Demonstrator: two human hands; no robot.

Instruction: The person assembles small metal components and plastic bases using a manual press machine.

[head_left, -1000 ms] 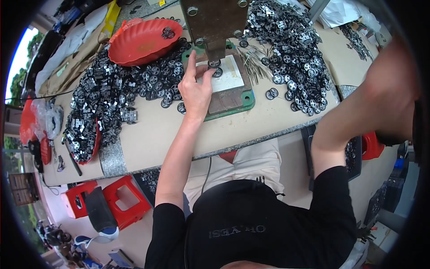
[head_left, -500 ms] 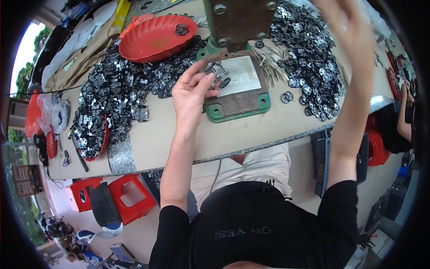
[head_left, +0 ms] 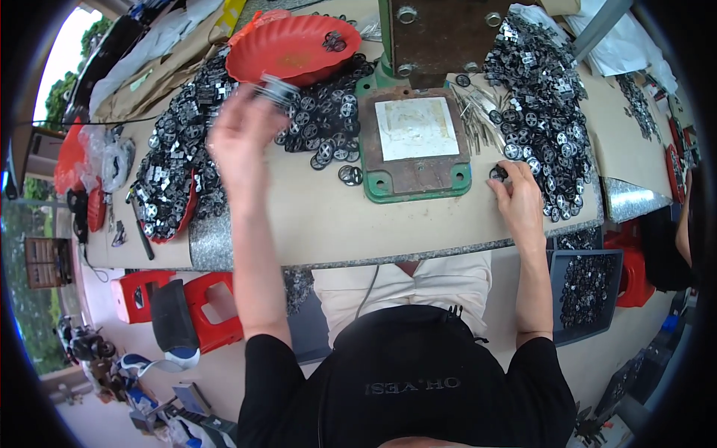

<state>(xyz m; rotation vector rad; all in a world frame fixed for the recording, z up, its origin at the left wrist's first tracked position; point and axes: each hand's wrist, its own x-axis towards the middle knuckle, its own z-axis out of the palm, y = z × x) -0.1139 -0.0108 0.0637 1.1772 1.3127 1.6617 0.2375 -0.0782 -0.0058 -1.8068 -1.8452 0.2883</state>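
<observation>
My left hand (head_left: 250, 138), smeared by motion, is over the near left side of the red tray, above the left heap of parts. A blurred small silver metal chassis (head_left: 279, 91) is at its fingertips. My right hand (head_left: 520, 200) pinches a black spoked wheel (head_left: 498, 173) between thumb and fingers, at the near edge of the right-hand wheel pile (head_left: 549, 153); whether an axle is attached is hidden. Between the hands stands a green press (head_left: 377, 187) with a bare white plate (head_left: 418, 128) on its bed.
A scalloped red tray (head_left: 246, 56) holds a few dark wheels. Small black and silver parts (head_left: 168, 183) are heaped at left. Thin metal pins (head_left: 478, 123) lie right of the press. Below the table edge (head_left: 418, 252) are red stools (head_left: 216, 313) and a grey bin of parts (head_left: 586, 287).
My left hand has moved left from the press bed with the metal chassis. My right hand has come down from high on the right and taken hold of a wheel. The view has shifted slightly.
</observation>
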